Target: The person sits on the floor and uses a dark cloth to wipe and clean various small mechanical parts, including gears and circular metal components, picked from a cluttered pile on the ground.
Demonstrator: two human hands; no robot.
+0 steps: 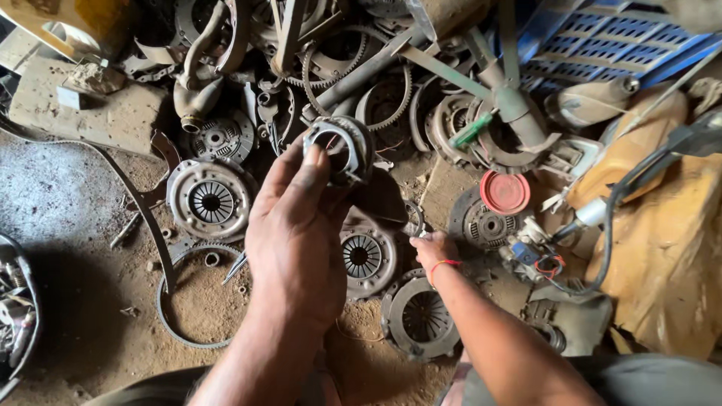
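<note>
My left hand (297, 225) is raised, fingers closed round a ring-shaped metal bearing part (340, 149), held up near eye level, I judge for a look through its bore. My right hand (430, 248) is down low, fingertips pinched on something small I can't make out, just beside a clutch plate (366, 257) on the dirt floor (68, 218). More plates and a loose belt (167, 301) lie scattered, apparently dumped as scrap.
</note>
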